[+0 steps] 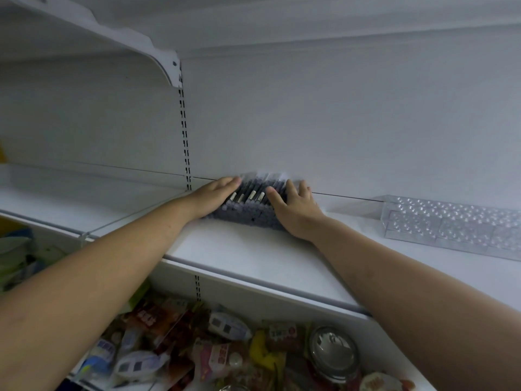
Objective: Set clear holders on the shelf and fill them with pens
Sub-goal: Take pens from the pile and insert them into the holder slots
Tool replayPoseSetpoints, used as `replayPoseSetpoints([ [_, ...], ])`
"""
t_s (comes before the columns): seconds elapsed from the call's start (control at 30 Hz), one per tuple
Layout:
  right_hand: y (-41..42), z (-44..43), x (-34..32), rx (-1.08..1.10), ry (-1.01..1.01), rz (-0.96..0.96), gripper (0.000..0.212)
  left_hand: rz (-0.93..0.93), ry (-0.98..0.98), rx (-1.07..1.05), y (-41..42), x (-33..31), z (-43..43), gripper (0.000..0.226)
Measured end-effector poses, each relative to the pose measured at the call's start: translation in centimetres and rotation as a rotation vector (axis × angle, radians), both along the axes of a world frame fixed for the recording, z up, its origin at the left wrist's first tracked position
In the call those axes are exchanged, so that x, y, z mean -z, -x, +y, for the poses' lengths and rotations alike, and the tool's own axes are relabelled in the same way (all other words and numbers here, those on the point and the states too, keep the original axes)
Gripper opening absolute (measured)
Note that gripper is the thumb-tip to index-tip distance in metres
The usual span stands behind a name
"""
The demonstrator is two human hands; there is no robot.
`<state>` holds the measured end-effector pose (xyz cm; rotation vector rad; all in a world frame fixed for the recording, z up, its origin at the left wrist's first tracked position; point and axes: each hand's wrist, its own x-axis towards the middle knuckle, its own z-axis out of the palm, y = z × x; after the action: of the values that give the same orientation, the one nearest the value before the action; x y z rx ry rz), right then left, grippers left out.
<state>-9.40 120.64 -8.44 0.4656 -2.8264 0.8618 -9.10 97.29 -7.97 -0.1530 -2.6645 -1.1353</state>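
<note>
Pens [249,206] on white shelf [253,258]; left hand [215,198], right hand [296,211] flat-fingered, pressing pack's sides; clear holder [451,224] rightward.

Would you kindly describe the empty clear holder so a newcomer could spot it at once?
Start at the wide white shelf. Right of the right hand sits a long clear plastic holder near the back wall. Unlike the dark pen-packed holder, its dimpled cells are empty.

- No text can be read anywhere.
- pens [248,206]: white stickers [251,195] on the barrels, print too small to read.
- snack packets [148,317] below: red printed characters, too blurred to read.
</note>
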Motion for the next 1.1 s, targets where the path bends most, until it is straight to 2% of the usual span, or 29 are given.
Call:
replayPoseSetpoints([
  [0.13,-0.3,0.7,-0.3,-0.098,0.014,-0.039,0.104,-0.009,0.019,0.105,-0.2,-0.1,-0.6,0.093],
  [0.3,0.0,0.9,0.0,-0.118,-0.023,-0.002,0.126,0.015,0.156,0.16,-0.3,0.0,-0.9,0.115],
  [0.5,0.2,0.7,0.0,-0.143,-0.053,0.091,0.118,0.056,0.149,0.149,0.0,0.4,-1.1,0.108],
  [0.53,0.1,0.8,0.0,-0.16,-0.052,0.101,0.117,0.059,0.15,0.165,0.0,0.3,-1.1,0.111],
  [0.63,0.1,1.1,0.0,-0.191,-0.092,0.12,0.115,0.024,0.163,0.175,-0.2,0.2,-1.1,0.142],
  [0.7,0.1,1.1,0.0,-0.193,-0.123,0.131,0.113,0.009,0.178,0.167,-0.2,0.3,-1.3,0.148],
  [0.97,0.5,1.0,0.0,-0.193,-0.132,0.178,0.098,0.024,0.195,0.154,0.3,0.4,-1.5,0.14],
  [1.1,0.1,0.9,0.0,-0.179,-0.162,0.153,0.107,0.03,0.201,0.181,0.1,0.3,-1.7,0.144],
])
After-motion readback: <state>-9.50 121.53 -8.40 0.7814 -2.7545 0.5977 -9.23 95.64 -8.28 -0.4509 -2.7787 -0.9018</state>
